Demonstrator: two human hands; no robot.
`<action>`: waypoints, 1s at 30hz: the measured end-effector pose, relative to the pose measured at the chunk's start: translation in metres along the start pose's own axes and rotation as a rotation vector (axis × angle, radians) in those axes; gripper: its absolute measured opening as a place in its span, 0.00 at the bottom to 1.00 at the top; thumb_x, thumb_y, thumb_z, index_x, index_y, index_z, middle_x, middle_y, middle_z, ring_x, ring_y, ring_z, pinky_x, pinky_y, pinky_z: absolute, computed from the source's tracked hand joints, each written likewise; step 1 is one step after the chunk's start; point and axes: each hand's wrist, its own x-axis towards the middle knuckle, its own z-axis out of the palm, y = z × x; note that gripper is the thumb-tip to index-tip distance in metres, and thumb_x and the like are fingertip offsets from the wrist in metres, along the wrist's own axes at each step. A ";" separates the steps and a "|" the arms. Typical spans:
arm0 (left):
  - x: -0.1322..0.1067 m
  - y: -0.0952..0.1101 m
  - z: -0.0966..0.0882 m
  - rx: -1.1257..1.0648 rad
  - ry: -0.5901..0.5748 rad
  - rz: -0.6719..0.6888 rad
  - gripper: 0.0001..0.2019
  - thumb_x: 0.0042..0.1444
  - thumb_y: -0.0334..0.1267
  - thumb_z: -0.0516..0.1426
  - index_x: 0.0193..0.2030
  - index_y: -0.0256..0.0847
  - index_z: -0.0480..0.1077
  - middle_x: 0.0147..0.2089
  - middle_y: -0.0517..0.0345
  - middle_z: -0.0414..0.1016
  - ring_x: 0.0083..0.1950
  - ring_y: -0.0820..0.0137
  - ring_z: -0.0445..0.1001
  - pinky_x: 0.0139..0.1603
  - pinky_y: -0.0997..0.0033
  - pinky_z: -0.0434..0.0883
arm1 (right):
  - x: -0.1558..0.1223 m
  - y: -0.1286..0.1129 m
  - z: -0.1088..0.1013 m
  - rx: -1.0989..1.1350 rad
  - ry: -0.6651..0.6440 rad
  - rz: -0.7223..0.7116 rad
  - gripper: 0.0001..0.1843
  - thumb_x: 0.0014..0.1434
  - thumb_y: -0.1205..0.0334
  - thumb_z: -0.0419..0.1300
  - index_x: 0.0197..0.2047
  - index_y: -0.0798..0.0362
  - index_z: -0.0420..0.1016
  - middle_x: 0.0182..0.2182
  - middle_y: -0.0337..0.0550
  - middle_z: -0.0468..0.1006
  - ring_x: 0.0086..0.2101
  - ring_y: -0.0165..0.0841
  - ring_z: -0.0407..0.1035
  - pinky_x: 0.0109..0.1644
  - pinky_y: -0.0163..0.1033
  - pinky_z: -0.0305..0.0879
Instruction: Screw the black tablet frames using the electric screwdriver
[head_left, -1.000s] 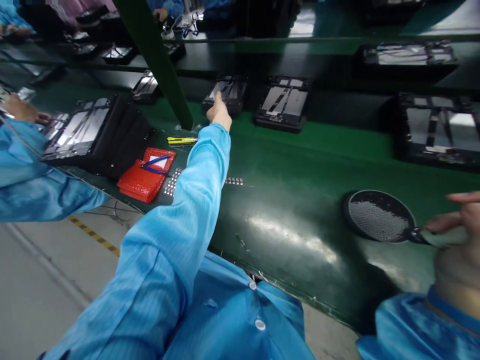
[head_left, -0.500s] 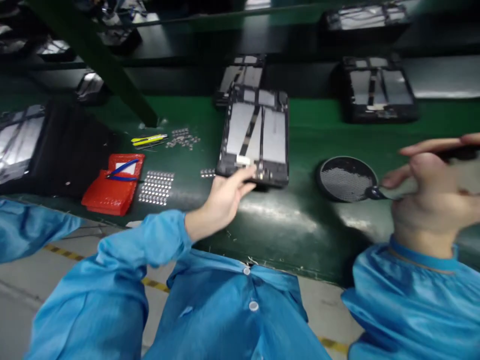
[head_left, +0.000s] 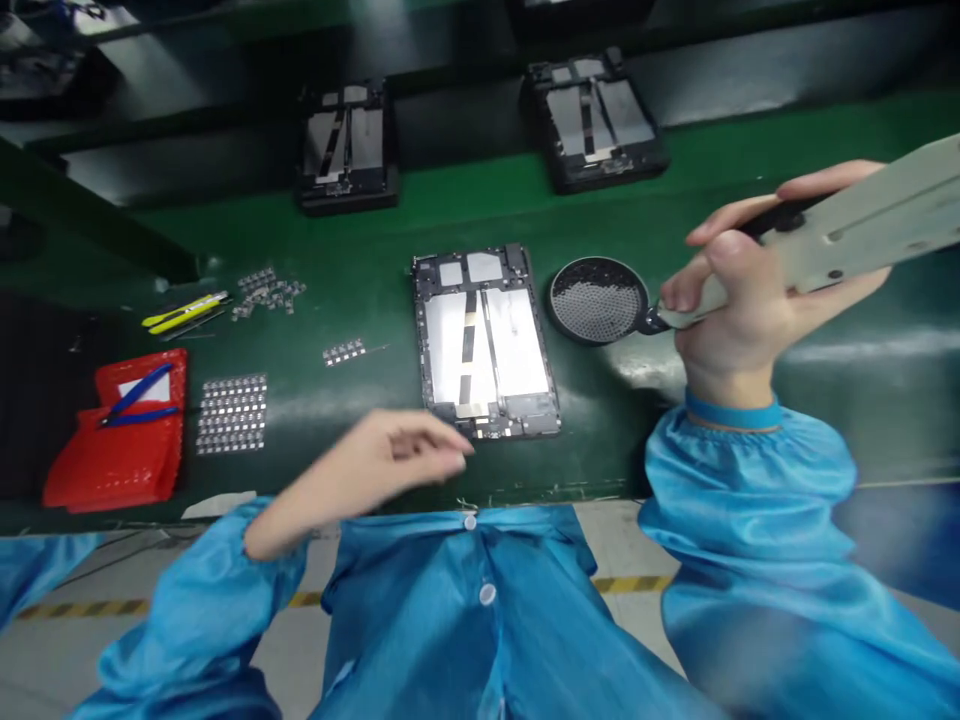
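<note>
My left hand (head_left: 401, 460) is just off the lower edge of an opened tablet (head_left: 487, 345), its thumb and fingers apart with nothing between them. The tablet lies flat on the green bench, with silvery battery panels and dark ribbon cables showing. My right hand (head_left: 739, 290) is wrapped around a pale, flat arm (head_left: 885, 220) with bolts and a slot. At the lower end of this arm, a joint carries a round, black-rimmed head (head_left: 598, 300) with a honeycomb-like face, just right of the tablet.
Two stacks of opened tablets, one left (head_left: 347, 150) and one right (head_left: 596, 125), stand farther back. Small metal parts (head_left: 232, 413) lie in rows at left, near a red pouch (head_left: 120, 455) with blue-handled cutters (head_left: 142, 395) and a yellow utility knife (head_left: 186, 313).
The tablet, earlier gripped by my left hand at its lower edge and tilted, now rests flat on the bench. My left hand has let go and drawn back. The view has shifted right.
</note>
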 end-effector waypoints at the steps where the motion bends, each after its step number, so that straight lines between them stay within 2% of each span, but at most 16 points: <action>1: 0.004 0.001 -0.020 0.204 0.235 0.108 0.14 0.67 0.51 0.70 0.51 0.44 0.85 0.47 0.52 0.86 0.45 0.64 0.83 0.49 0.65 0.79 | -0.002 -0.003 0.002 -0.003 -0.002 0.005 0.21 0.61 0.57 0.68 0.52 0.57 0.66 0.38 0.39 0.75 0.24 0.18 0.64 0.30 0.24 0.60; 2: 0.010 0.001 -0.041 0.377 0.472 0.187 0.14 0.66 0.50 0.70 0.50 0.44 0.85 0.48 0.52 0.85 0.46 0.63 0.81 0.50 0.64 0.77 | -0.003 -0.006 0.003 -0.006 -0.003 0.007 0.21 0.61 0.57 0.67 0.52 0.57 0.67 0.37 0.39 0.75 0.24 0.17 0.64 0.31 0.24 0.61; 3: 0.016 -0.002 -0.061 0.537 0.621 0.216 0.16 0.64 0.50 0.70 0.52 0.44 0.84 0.50 0.52 0.83 0.49 0.61 0.80 0.52 0.62 0.76 | -0.005 -0.008 0.004 -0.009 -0.006 0.006 0.20 0.61 0.58 0.67 0.52 0.57 0.68 0.38 0.39 0.75 0.25 0.17 0.64 0.32 0.23 0.61; 4: 0.021 -0.005 -0.079 0.661 0.678 0.196 0.18 0.62 0.51 0.71 0.54 0.43 0.83 0.52 0.51 0.80 0.51 0.58 0.79 0.54 0.60 0.75 | -0.006 -0.010 0.005 -0.011 -0.012 0.001 0.19 0.61 0.59 0.67 0.52 0.57 0.68 0.38 0.39 0.75 0.25 0.17 0.65 0.32 0.23 0.61; 6: 0.031 -0.014 -0.109 0.817 0.673 0.115 0.22 0.58 0.52 0.73 0.54 0.44 0.82 0.54 0.49 0.76 0.54 0.56 0.77 0.57 0.57 0.74 | -0.006 -0.009 0.004 -0.011 -0.032 -0.014 0.19 0.62 0.60 0.66 0.52 0.57 0.68 0.38 0.39 0.75 0.25 0.17 0.64 0.31 0.24 0.61; 9: 0.036 -0.020 -0.130 0.865 0.608 0.089 0.20 0.54 0.53 0.75 0.46 0.45 0.81 0.52 0.51 0.76 0.53 0.55 0.77 0.56 0.58 0.73 | -0.001 0.002 0.000 0.004 -0.059 -0.042 0.22 0.63 0.57 0.67 0.52 0.58 0.63 0.38 0.38 0.74 0.23 0.17 0.62 0.28 0.24 0.61; 13: 0.032 -0.009 -0.132 0.727 0.565 0.026 0.20 0.54 0.55 0.74 0.43 0.44 0.78 0.43 0.56 0.80 0.45 0.59 0.78 0.48 0.61 0.72 | 0.010 0.023 -0.007 0.032 -0.068 -0.104 0.35 0.59 0.44 0.71 0.52 0.58 0.57 0.37 0.36 0.72 0.20 0.18 0.59 0.22 0.24 0.55; 15: 0.031 0.000 -0.131 0.667 0.515 -0.034 0.20 0.54 0.55 0.72 0.45 0.44 0.80 0.42 0.57 0.82 0.44 0.60 0.79 0.48 0.62 0.73 | 0.013 0.030 -0.010 0.030 -0.070 -0.121 0.37 0.59 0.43 0.71 0.53 0.57 0.55 0.37 0.35 0.72 0.20 0.17 0.59 0.21 0.24 0.54; 18: 0.034 0.011 -0.131 0.709 0.485 -0.098 0.21 0.53 0.57 0.71 0.46 0.45 0.84 0.42 0.57 0.84 0.44 0.59 0.80 0.47 0.62 0.72 | 0.014 0.034 -0.012 0.009 -0.082 -0.117 0.37 0.61 0.42 0.70 0.54 0.57 0.54 0.38 0.35 0.72 0.21 0.15 0.59 0.22 0.23 0.54; 23: 0.047 0.012 -0.137 0.899 0.557 -0.038 0.16 0.51 0.56 0.70 0.39 0.47 0.87 0.48 0.55 0.83 0.51 0.55 0.78 0.51 0.61 0.70 | 0.015 0.032 -0.014 -0.037 -0.089 -0.101 0.41 0.59 0.35 0.70 0.54 0.56 0.54 0.37 0.37 0.71 0.21 0.13 0.57 0.22 0.25 0.53; 27: 0.050 0.009 -0.138 0.929 0.599 -0.132 0.14 0.50 0.52 0.73 0.38 0.46 0.86 0.46 0.55 0.81 0.50 0.54 0.77 0.45 0.64 0.67 | 0.015 0.031 -0.012 -0.084 -0.087 -0.081 0.45 0.57 0.27 0.69 0.54 0.54 0.54 0.37 0.38 0.70 0.21 0.14 0.56 0.22 0.28 0.52; 30: 0.046 0.009 -0.130 0.977 0.653 -0.155 0.13 0.52 0.50 0.73 0.37 0.44 0.84 0.45 0.56 0.79 0.47 0.57 0.76 0.42 0.66 0.65 | 0.014 0.033 -0.009 -0.115 -0.098 -0.067 0.47 0.56 0.24 0.68 0.54 0.54 0.53 0.37 0.37 0.70 0.22 0.13 0.56 0.23 0.27 0.52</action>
